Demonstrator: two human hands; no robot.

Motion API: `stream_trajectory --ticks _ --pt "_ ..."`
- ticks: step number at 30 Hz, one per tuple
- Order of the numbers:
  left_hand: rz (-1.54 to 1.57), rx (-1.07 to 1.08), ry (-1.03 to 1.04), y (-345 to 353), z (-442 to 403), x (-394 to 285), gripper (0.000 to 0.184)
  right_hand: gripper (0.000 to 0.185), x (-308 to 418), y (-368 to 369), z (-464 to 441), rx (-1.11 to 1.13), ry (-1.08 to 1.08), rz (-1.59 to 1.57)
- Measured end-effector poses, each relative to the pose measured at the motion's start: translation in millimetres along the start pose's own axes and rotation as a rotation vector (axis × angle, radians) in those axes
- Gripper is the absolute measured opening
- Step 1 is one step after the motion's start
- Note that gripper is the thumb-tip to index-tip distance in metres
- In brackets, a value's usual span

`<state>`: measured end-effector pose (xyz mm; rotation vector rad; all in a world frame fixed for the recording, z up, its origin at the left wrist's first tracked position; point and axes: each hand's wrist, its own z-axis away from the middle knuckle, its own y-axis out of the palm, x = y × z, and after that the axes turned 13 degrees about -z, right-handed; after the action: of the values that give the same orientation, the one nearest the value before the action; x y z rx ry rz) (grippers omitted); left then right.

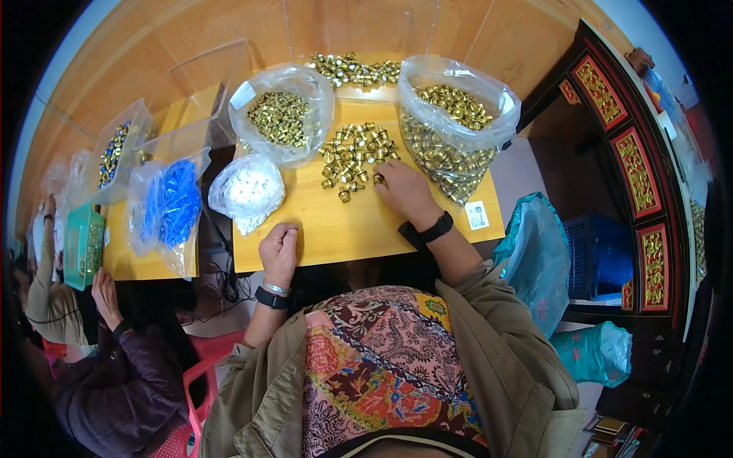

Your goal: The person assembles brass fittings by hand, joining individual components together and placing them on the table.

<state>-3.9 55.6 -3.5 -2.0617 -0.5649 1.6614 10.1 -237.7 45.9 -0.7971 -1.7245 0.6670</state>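
My left hand (279, 253) is curled closed at the table's front edge, and whatever is inside the fingers is hidden. My right hand (405, 191) reaches to the near right side of a loose pile of brass-coloured metal fittings (357, 153), its fingers closed around one brass-coloured fitting (379, 179). Behind that hand stands a clear bag of larger brass-coloured fittings (450, 153). Farther left is a clear bag of small brass-coloured parts (279, 118). Nearer my left hand sits a small bag of white parts (248, 191).
More fittings (355, 70) lie at the back of the yellow table (343, 237). On the left table are a bag of blue plastic parts (179, 202), a clear bin (118, 153) and a green basket (82, 244). Co-workers sit left. A teal bag (534, 252) stands right.
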Motion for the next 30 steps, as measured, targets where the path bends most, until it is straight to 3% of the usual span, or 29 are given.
stream_trajectory --ticks 4,6,7,8,10,12,14,18,20,21,22,24,26,28,30 --pt "0.014 -0.01 0.042 -1 -2 -1 0.013 0.029 4 -33 -10 -0.183 -0.075 -0.1" --pt "0.017 0.013 0.029 -1 1 0 0.013 0.03 31 -104 -12 -0.394 0.044 -0.138" --pt "0.019 0.015 0.024 0 1 1 0.013 0.025 68 -154 -2 -0.681 0.151 -0.181" --pt "0.019 0.014 0.021 -1 0 1 0.012 0.022 47 -192 5 -0.989 -0.243 -0.19" --pt "0.009 0.041 -0.028 -4 0 -1 0.014 0.056 62 -266 32 -1.39 -0.525 -0.324" --pt "-0.039 0.04 0.025 -6 -1 -6 0.014 0.065 31 -349 74 -1.609 -0.622 -0.317" --pt "0.065 0.057 -0.044 -2 -1 -2 0.014 0.056 27 -400 94 -1.728 -0.441 -0.08" --pt "0.098 0.027 0.008 0 -2 -5 0.015 0.052 -33 -554 160 -1.702 -0.302 0.417" --pt "0.071 0.024 0.01 0 -1 2 0.015 0.048 -5 -579 178 -1.762 0.345 1.052" --pt "0.073 0.019 0.015 1 0 4 0.014 0.045 -5 -589 189 -1.711 0.342 1.193" --pt "0.075 0.013 0.015 3 -1 6 0.014 0.045 -27 -615 220 -1.59 0.478 1.399" --pt "0.079 0.031 -0.013 2 2 7 0.014 0.05 -37 -598 247 -1.546 0.587 1.571" --pt "0.08 0.036 -0.022 1 0 -2 0.015 0.057 -60 -591 283 -1.46 1.007 1.544" --pt "0.065 0.021 0.035 3 1 4 0.013 0.06 -88 -599 315 -1.152 1.366 1.189" --pt "0.069 0.017 0.059 2 0 3 0.013 0.063 -132 -602 341 -0.884 1.525 1.098"
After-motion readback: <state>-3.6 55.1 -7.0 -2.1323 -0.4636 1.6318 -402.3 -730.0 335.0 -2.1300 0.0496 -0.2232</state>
